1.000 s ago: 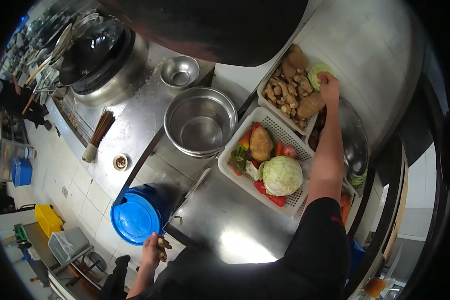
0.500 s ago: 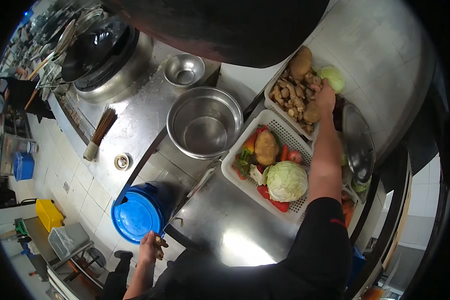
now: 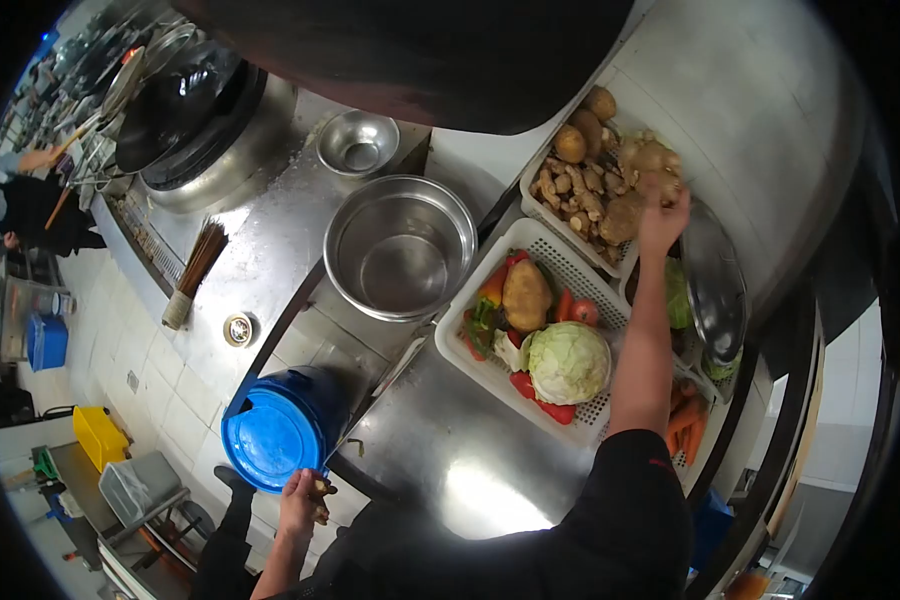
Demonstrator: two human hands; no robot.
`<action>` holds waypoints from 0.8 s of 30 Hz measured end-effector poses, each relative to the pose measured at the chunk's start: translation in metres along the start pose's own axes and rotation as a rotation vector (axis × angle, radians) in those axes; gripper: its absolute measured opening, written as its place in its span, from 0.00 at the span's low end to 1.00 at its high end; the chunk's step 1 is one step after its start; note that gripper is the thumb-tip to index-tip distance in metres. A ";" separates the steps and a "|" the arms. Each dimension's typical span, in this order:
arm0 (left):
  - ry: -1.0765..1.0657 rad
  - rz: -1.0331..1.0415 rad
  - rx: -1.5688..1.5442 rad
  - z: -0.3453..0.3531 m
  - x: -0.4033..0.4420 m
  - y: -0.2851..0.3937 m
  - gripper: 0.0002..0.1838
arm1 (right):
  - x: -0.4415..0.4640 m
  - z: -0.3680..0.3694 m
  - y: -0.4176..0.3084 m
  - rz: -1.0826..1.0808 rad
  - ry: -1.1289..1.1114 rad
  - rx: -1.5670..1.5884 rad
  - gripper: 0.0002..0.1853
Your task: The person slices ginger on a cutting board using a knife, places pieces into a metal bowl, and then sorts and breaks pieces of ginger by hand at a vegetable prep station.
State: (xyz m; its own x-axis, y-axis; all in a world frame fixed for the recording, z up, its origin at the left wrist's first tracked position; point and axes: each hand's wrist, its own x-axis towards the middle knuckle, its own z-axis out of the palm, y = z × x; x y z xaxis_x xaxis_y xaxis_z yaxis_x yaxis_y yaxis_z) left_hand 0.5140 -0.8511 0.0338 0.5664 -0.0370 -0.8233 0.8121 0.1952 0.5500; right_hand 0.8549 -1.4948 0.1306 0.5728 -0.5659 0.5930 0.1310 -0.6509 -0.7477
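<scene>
My left hand (image 3: 296, 503) is closed around a piece of ginger (image 3: 320, 497), low in the view beside the blue lidded bucket (image 3: 272, 438). Over the far basket (image 3: 568, 243), my right hand (image 3: 662, 215) grips a brown, knobbly lump (image 3: 652, 163), which looks like ginger and is smeared by motion. Ginger pieces (image 3: 584, 190) fill much of that basket, with potatoes (image 3: 570, 144) at its far end. Nearer to me, a white basket (image 3: 460, 345) holds a cabbage (image 3: 570, 362), a large potato (image 3: 526, 297), peppers and a tomato (image 3: 584, 313).
A deep steel pot (image 3: 402, 250) and a small steel bowl (image 3: 358, 143) stand left of the baskets. A bamboo brush (image 3: 195, 272) lies on the counter. A steel lid (image 3: 715, 285) leans at the right, near carrots (image 3: 686, 425). Another person (image 3: 40, 205) stands far left.
My right hand has drawn back slightly toward me, with the brown lump now raised in it. More potatoes show at the basket's far end. My left hand keeps its hold on the ginger.
</scene>
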 end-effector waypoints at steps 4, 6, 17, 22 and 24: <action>0.020 0.030 -0.011 0.008 0.003 0.007 0.19 | 0.012 -0.034 -0.019 0.367 0.201 0.695 0.20; 0.029 0.029 -0.001 0.013 0.003 0.011 0.19 | 0.019 -0.053 0.005 0.472 0.140 0.799 0.21; 0.015 0.031 -0.022 0.016 0.004 0.010 0.17 | 0.064 0.048 -0.003 -0.148 -0.592 -0.872 0.21; 0.013 0.059 -0.062 0.014 0.001 0.015 0.16 | 0.082 0.095 0.043 -0.341 -0.719 -1.280 0.27; 0.030 0.077 -0.075 0.012 0.001 0.014 0.16 | 0.074 0.110 0.065 -0.339 -0.567 -1.404 0.30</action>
State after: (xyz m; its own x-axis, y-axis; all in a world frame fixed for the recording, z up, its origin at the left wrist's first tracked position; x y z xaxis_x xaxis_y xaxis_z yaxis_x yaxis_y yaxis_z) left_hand 0.5276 -0.8601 0.0420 0.6214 0.0099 -0.7834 0.7529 0.2691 0.6006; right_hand 0.9950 -1.5229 0.0928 0.9374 -0.2513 0.2410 -0.3380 -0.8231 0.4564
